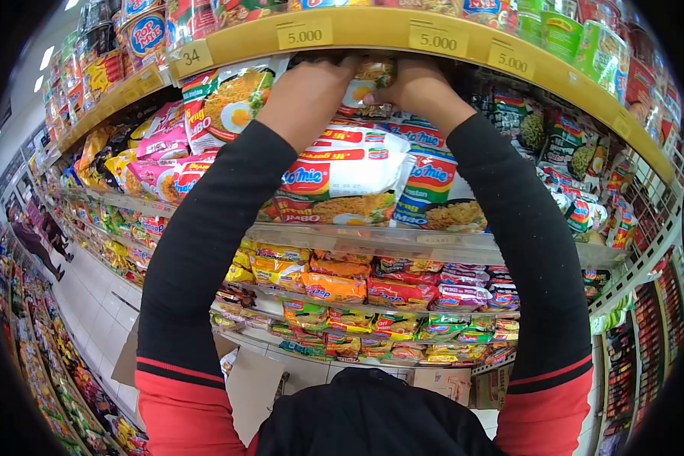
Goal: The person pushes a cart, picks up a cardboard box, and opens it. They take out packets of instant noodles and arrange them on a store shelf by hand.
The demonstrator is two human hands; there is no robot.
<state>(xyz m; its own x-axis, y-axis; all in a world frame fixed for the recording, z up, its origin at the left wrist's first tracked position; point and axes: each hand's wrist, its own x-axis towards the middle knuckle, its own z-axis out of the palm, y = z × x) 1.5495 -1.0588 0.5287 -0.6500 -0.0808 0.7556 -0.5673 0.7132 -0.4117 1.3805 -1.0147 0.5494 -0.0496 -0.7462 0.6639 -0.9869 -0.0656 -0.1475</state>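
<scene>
Under the yellow-edged upper shelf, my left hand (pixel 315 93) and my right hand (pixel 420 90) reach in at the back of the noodle stacks. Between them is an instant noodle packet (pixel 359 93) with a fried-egg picture. My right thumb presses on its front, and my left hand grips its left side; the shelf edge and shadow partly hide the fingers. Below my hands lie white-backed Indomie packets (pixel 347 169) and blue-fronted jumbo packets (pixel 436 196). An upright jumbo noodle packet (pixel 232 106) stands left of my left wrist.
The upper shelf edge (pixel 372 30) carries price tags and cup noodles (pixel 146 34) just above my hands. Dark-green noodle packets (pixel 568 144) fill the right side by a white wire rack (pixel 650 254). Lower shelves hold more packets (pixel 334 287). Cardboard boxes (pixel 442 382) lie on the floor.
</scene>
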